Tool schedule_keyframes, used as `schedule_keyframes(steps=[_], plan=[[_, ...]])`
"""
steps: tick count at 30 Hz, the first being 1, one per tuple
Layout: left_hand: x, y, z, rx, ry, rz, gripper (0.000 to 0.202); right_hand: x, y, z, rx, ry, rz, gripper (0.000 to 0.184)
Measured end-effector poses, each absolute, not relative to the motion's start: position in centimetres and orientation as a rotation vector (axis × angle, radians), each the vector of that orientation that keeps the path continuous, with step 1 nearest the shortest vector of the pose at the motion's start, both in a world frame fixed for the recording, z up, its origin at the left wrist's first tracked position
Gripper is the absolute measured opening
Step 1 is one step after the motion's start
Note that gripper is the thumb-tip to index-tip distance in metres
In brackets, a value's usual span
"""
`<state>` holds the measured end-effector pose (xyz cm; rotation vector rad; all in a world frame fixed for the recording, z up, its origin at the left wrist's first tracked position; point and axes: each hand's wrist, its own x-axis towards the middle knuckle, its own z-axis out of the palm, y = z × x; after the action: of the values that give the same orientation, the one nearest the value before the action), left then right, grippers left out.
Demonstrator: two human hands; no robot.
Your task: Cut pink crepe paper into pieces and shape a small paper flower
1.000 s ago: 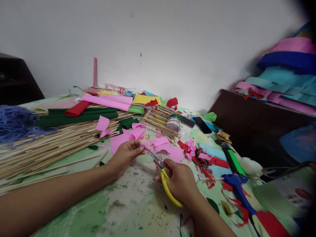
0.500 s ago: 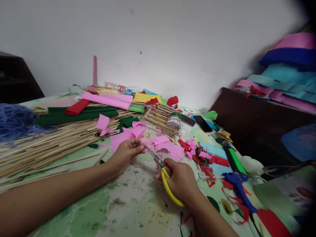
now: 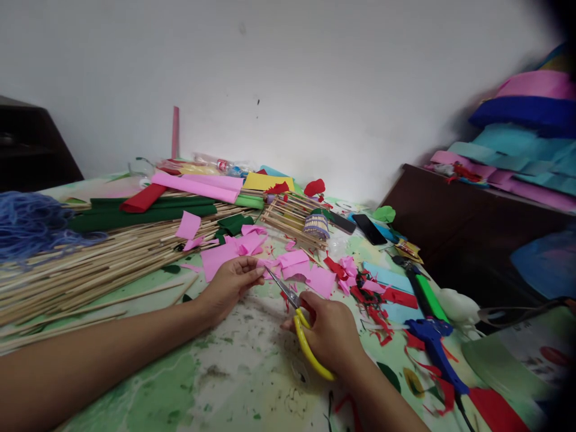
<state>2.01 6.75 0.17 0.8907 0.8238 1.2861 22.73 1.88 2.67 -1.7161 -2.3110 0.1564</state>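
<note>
My right hand grips yellow-handled scissors, blades pointing up-left at a small piece of pink paper. My left hand pinches that pink piece between thumb and fingers just left of the blade tips. More pink paper scraps lie right behind the blades on the green patterned table.
A long bundle of wooden sticks lies to the left with blue yarn. Rolls of green, red and pink paper sit at the back. Red scraps, a blue glue gun, a green-handled tool and phones lie to the right.
Both hands stay nearly in place on the pink piece; the scissors have edged slightly along it. The view shifted a little.
</note>
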Motion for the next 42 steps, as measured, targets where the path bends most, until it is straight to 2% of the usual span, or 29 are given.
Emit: schedule_keyframes(steps=[42], plan=[[2.12, 6.47, 0.12, 0.934, 0.840, 1.203, 0.016, 22.69, 2.00, 2.95, -1.710, -2.313, 0.150, 0.032]])
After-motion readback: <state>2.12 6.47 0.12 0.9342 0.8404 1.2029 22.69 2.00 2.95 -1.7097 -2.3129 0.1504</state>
